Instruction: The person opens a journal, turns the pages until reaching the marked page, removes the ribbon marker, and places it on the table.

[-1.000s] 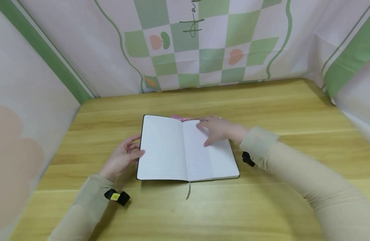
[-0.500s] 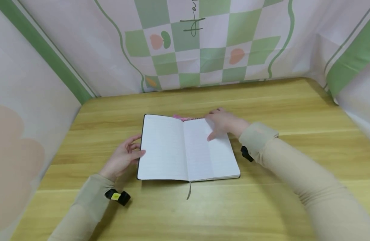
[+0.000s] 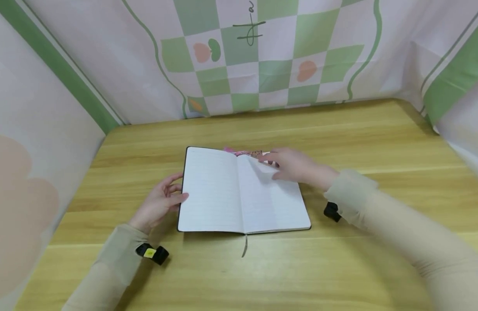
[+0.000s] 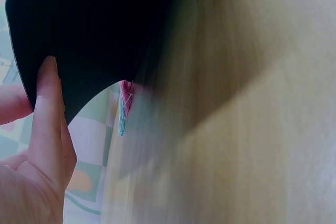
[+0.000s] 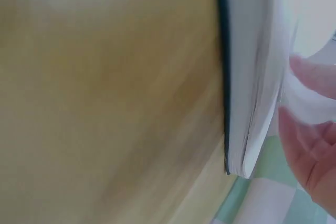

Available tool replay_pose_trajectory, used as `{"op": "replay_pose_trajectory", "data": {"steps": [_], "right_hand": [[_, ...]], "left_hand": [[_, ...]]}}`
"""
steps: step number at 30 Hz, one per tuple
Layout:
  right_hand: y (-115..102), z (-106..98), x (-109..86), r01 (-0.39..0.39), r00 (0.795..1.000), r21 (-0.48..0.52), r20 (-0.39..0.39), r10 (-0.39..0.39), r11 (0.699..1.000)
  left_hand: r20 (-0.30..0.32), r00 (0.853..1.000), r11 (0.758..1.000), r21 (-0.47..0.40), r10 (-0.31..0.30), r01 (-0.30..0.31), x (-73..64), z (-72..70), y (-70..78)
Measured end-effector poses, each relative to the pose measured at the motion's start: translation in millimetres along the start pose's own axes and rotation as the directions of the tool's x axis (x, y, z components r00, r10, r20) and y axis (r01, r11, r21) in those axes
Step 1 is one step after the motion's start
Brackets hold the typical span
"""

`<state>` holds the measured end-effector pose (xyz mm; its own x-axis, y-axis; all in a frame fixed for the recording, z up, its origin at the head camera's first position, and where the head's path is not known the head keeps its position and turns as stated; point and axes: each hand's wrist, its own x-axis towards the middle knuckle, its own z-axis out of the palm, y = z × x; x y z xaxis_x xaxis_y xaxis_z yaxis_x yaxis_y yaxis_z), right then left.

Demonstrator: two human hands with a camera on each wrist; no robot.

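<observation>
A dark-covered notebook (image 3: 211, 194) lies spread on the table with lined white pages. My left hand (image 3: 159, 205) grips its left cover edge, thumb on the page and fingers beneath; in the left wrist view those fingers press the black underside (image 4: 94, 24), which is raised off the table. At the upper part of the right side, my right hand (image 3: 295, 166) pinches a page (image 3: 258, 172), whose top corner bends up. The right wrist view has thumb and fingers around that curled sheet. A pink tassel (image 3: 233, 151) and a brown patterned piece (image 3: 256, 153) stick out past the top edge.
A thin grey ribbon (image 3: 244, 246) hangs from the spine's bottom onto the wooden table (image 3: 239, 276). A green-and-white checked cloth (image 3: 243, 77) hangs behind the table. Black straps with small devices (image 3: 153, 254) are on both wrists.
The right hand slid to the notebook's top edge, then came back down with the top corner of the right page bending up under its fingers. The left hand stays in place.
</observation>
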<state>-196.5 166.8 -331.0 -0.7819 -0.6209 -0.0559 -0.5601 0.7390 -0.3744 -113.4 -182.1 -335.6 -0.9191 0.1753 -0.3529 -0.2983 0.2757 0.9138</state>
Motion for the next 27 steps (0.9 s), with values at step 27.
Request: {"op": "replay_pose_trajectory", "data": {"steps": [27], "right_hand": [[-35, -11, -19.2, -0.145, 0.989, 0.904, 0.126, 0.074, 0.402]], "left_hand": [[-0.001, 1.000, 1.000, 0.003, 0.008, -0.008, 1.9, -1.4, -0.6]]}}
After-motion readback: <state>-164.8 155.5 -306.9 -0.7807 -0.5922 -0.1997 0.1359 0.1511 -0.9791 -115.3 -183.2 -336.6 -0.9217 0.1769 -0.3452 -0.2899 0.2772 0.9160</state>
